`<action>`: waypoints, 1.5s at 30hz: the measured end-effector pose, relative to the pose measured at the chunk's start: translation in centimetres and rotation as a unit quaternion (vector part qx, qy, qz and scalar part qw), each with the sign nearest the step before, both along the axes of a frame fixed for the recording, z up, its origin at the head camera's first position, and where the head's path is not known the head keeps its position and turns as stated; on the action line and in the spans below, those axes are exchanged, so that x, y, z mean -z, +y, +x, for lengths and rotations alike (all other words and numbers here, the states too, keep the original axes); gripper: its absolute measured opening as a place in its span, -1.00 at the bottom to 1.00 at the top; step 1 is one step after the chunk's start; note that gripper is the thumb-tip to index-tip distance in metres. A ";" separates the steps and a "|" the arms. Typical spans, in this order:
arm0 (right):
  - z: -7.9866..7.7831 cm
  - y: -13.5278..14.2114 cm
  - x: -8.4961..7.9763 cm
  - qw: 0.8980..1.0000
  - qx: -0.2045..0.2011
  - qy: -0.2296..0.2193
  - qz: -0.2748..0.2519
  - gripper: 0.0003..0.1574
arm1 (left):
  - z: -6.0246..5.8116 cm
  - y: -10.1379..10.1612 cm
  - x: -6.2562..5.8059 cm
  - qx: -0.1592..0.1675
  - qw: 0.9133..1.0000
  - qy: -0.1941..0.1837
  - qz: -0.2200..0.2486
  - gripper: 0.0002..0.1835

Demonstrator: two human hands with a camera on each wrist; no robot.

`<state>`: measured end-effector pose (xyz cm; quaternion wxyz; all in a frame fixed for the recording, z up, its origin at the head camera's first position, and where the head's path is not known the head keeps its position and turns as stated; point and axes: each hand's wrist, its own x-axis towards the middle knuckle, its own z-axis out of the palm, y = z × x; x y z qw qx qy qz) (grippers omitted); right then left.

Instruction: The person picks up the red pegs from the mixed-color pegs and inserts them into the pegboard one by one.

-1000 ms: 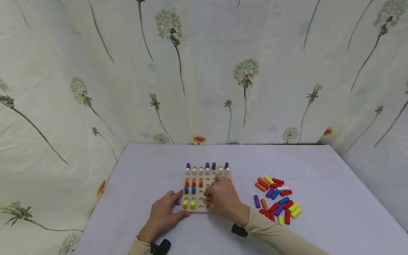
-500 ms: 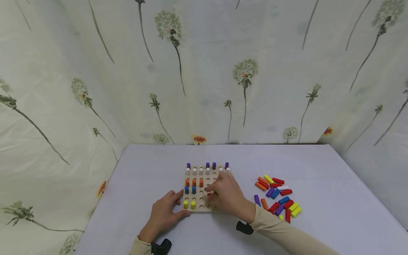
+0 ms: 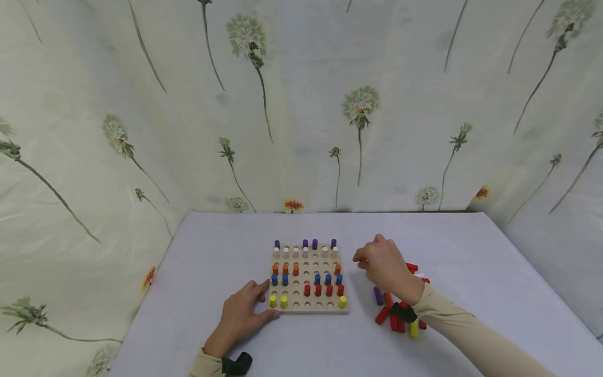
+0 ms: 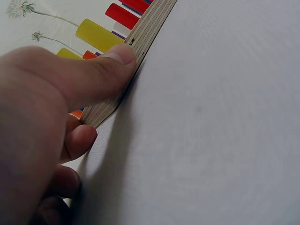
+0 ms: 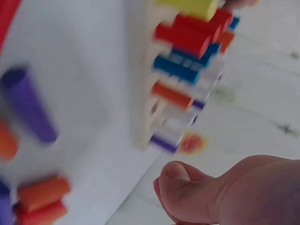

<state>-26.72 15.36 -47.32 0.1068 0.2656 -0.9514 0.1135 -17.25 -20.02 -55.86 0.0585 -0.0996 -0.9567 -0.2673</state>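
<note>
On the worktop, pegs stand in a board, left hand at its near-left corner; loose pegs lie to its right, near the right hand.

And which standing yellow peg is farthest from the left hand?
The yellow peg at the near right corner of the board; the others stand near the left hand.

The pegboard is pale matt wood, its edge layered plywood. The yellow peg looks smooth and satiny, as if painted. The table covering looks like smooth matt cloth; the flower-printed backdrop is creased, faintly glossy sheeting. The right sleeve is soft matt cloth.
</note>
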 end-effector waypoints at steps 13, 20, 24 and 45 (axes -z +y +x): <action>-3.6 7.9 1.8 0.995 -0.052 -0.071 0.052 -0.52 | 0.0 -0.3 0.0 -0.001 1.000 0.012 -0.002 -0.17; -4.0 8.6 2.2 0.993 -0.066 -0.091 0.048 -0.56 | -0.1 -0.2 0.0 -0.001 1.000 0.000 0.006 -0.17; -3.9 8.8 2.4 0.992 -0.068 -0.092 0.051 -0.57 | -0.1 -0.2 0.1 -0.002 1.000 -0.001 0.005 -0.17; -3.5 8.1 3.3 0.993 -0.074 -0.071 0.056 -0.62 | -0.6 -0.9 0.6 -0.002 0.998 -0.025 0.054 -0.22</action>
